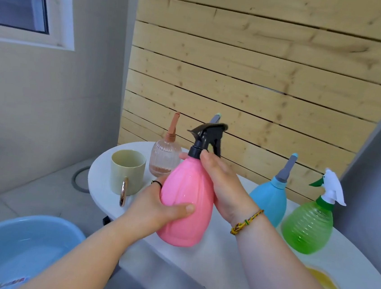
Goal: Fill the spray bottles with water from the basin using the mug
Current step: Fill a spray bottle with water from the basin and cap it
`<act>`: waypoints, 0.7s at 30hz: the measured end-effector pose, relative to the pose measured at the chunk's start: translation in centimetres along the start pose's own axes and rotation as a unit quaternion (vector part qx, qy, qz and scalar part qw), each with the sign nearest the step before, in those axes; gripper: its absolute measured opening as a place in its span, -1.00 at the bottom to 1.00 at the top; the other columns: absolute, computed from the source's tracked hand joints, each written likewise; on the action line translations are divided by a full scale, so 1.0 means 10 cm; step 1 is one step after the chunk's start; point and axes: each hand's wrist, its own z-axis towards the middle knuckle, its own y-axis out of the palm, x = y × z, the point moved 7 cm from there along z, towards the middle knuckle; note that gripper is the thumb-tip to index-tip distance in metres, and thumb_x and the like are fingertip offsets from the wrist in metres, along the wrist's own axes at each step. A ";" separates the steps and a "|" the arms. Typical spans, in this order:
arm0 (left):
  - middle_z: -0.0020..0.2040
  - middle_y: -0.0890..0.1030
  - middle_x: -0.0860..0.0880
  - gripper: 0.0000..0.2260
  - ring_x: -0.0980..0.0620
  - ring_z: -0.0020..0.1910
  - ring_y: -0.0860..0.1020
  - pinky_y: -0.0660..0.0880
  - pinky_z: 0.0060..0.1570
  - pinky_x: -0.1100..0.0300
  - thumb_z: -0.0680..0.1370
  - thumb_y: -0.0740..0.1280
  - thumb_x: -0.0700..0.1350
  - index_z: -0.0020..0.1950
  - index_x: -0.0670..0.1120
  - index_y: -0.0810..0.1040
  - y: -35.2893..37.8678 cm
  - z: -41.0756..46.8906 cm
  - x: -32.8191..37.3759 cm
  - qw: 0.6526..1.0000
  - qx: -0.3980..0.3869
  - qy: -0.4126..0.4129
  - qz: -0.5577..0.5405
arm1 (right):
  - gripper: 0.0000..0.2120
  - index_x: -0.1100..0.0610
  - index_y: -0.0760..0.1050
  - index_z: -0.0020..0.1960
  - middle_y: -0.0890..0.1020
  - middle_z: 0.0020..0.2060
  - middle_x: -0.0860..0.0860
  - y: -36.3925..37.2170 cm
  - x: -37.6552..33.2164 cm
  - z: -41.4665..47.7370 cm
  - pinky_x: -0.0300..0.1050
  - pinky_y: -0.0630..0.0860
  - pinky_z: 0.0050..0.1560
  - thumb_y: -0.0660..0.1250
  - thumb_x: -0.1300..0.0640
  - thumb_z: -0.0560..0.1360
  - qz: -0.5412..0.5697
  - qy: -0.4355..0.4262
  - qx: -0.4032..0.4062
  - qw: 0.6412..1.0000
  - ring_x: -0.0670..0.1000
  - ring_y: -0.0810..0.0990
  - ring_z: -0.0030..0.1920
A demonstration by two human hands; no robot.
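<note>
The person holds the pink bottle (pixel 186 195) with both hands over the near edge of the counter (pixel 220 253). The left hand (pixel 154 207) wraps round its fat belly, likely to stop it turning. The right hand (pixel 224 190) grips the neck at the black spray top (pixel 205 136), probably so the top can be twisted off and water can go in. The bottle's long way runs up and down, leaning a little to the right. Its nozzle points left. The mug (pixel 126 173) waits on the counter just to the left. The basin (pixel 8 254) of water sits lower down.
</note>
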 end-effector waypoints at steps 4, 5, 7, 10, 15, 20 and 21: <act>-0.06 0.51 0.21 -0.33 0.29 -0.10 0.49 0.43 -0.30 0.44 -0.02 0.45 0.16 0.05 0.13 0.36 -0.03 -0.03 0.02 0.999 0.033 0.003 0.033 | -0.90 0.06 0.48 -0.16 0.56 -0.23 -0.04 -0.08 0.00 0.01 -0.39 0.46 -0.26 0.31 0.04 0.47 0.011 0.004 0.115 0.993 -0.15 0.52 -0.28; -0.06 0.48 0.21 -0.33 0.27 -0.09 0.48 0.39 -0.29 0.44 0.05 0.47 0.12 0.10 0.11 0.33 -0.05 -0.03 0.03 0.997 0.044 0.004 0.057 | -0.91 0.08 0.45 -0.17 0.53 -0.27 -0.05 -0.12 0.00 0.00 -0.43 0.43 -0.34 0.33 0.10 0.46 0.014 -0.002 0.151 0.988 -0.17 0.49 -0.32; -0.04 0.46 0.19 -0.33 0.15 -0.06 0.47 0.37 -0.24 0.39 0.12 0.50 0.09 0.14 0.13 0.27 -0.10 -0.04 0.04 0.992 0.063 0.007 0.112 | -0.87 0.08 0.40 -0.20 0.48 -0.31 -0.04 -0.18 0.01 -0.01 -0.45 0.40 -0.39 0.36 0.17 0.44 0.009 -0.011 0.194 0.981 -0.15 0.46 -0.33; 0.03 0.42 0.12 -0.29 0.09 0.01 0.42 0.37 -0.08 0.25 0.06 0.42 0.14 0.16 0.13 0.26 -0.18 -0.04 0.02 0.979 0.087 0.009 0.183 | -0.90 0.09 0.45 -0.20 0.53 -0.25 0.02 -0.14 0.06 0.02 -0.33 0.43 -0.20 0.29 0.21 0.49 -0.002 0.000 0.156 0.988 -0.04 0.48 -0.24; 0.09 0.38 0.10 -0.19 0.09 0.06 0.39 0.38 0.00 0.21 -0.08 0.32 0.27 0.15 0.19 0.22 -0.21 -0.08 -0.07 0.975 0.062 0.011 0.212 | -0.92 0.16 0.54 -0.07 0.62 -0.14 -0.02 0.00 0.08 0.00 -0.39 0.49 -0.13 0.29 0.27 0.48 -0.018 0.021 0.061 0.998 -0.19 0.57 -0.22; 0.02 0.43 0.24 -0.18 0.09 0.04 0.46 0.43 0.00 0.22 -0.07 0.32 0.26 0.18 0.28 0.19 -0.25 -0.12 -0.17 0.972 0.006 0.006 0.233 | -0.82 0.12 0.50 -0.14 0.64 -0.19 -0.04 0.00 0.04 0.04 -0.33 0.51 -0.07 0.19 0.34 0.50 0.065 0.012 0.020 0.998 -0.16 0.59 -0.16; -0.01 0.41 0.29 -0.20 0.11 0.01 0.47 0.42 -0.02 0.25 -0.07 0.32 0.26 0.15 0.29 0.18 -0.26 -0.14 -0.20 0.971 -0.009 -0.004 0.237 | -0.89 0.14 0.51 -0.14 0.66 -0.25 -0.07 -0.08 0.00 0.06 -0.28 0.51 -0.04 0.25 0.31 0.46 0.098 0.002 0.032 0.995 -0.17 0.60 -0.18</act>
